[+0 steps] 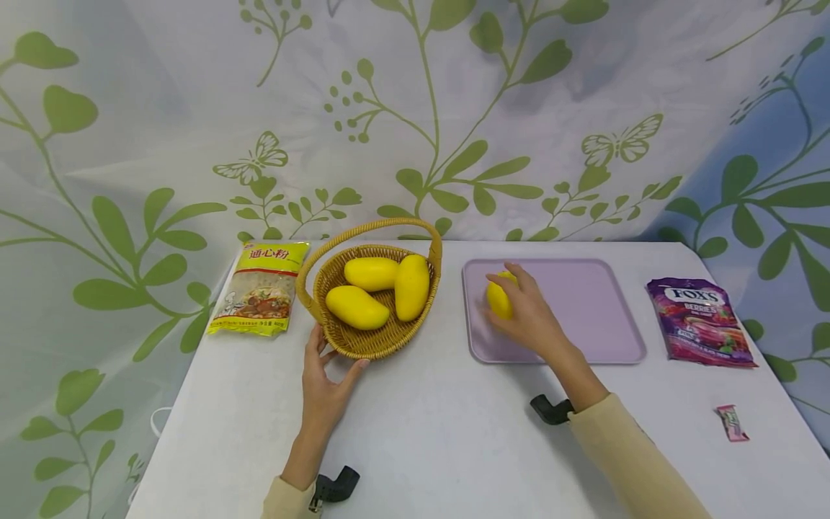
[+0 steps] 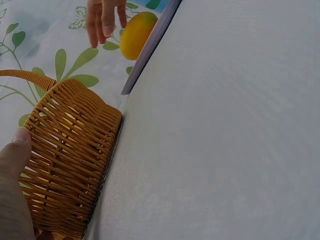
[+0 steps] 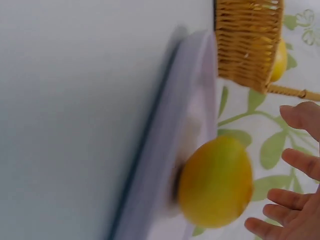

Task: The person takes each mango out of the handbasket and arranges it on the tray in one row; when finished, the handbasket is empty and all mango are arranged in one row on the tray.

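A wicker basket [image 1: 402,340] with an arched handle holds three yellow mangoes, one of them [image 1: 358,308] at its near left. My left hand [image 1: 327,393] holds the basket's near-left side, thumb at the front and fingers to the left; in the left wrist view the thumb [image 2: 17,152] lies against the weave. On the lilac tray [image 1: 583,310] rests another mango [image 3: 217,182], near the tray's left end. Over that mango is my right hand [image 1: 528,317], fingers spread. The right wrist view shows a gap between those fingers [image 3: 295,200] and the mango.
A bag of macaroni [image 1: 259,292] lies left of the basket. To the right of the tray lies a purple Fox's candy bag [image 1: 700,324], with a small pink wrapped candy [image 1: 733,423] nearer the front. A leaf-patterned cloth [image 1: 415,115] hangs behind the white table [image 1: 441,432].
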A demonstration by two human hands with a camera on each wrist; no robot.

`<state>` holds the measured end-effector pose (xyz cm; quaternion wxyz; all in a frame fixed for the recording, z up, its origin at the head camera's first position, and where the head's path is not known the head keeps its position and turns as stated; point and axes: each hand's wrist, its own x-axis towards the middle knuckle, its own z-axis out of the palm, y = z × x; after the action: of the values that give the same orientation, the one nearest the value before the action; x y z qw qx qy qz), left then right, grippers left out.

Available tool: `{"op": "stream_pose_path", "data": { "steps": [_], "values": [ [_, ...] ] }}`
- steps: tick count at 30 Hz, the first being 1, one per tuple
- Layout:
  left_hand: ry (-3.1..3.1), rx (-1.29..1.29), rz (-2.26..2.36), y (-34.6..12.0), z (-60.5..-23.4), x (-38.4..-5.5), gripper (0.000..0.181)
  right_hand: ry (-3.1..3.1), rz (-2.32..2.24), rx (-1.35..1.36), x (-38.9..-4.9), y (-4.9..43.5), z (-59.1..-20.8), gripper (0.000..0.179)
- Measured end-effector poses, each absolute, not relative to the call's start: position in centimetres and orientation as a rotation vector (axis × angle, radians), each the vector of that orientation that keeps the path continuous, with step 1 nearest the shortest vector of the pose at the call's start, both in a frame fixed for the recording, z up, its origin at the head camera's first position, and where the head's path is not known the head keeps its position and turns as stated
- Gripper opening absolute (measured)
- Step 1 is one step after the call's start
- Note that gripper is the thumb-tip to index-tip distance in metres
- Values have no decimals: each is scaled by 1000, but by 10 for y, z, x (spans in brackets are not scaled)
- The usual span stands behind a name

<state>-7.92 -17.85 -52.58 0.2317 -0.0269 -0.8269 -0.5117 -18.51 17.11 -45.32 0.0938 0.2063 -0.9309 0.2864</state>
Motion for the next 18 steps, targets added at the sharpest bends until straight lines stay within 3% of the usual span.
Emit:
{"op": "stream_pose_path", "data": {
  "steps": [18],
  "values": [
    [-2269, -73, -1408, -179, -525, -80, 101, -2759, 916, 803, -179, 118, -430, 60]
  ]
}}
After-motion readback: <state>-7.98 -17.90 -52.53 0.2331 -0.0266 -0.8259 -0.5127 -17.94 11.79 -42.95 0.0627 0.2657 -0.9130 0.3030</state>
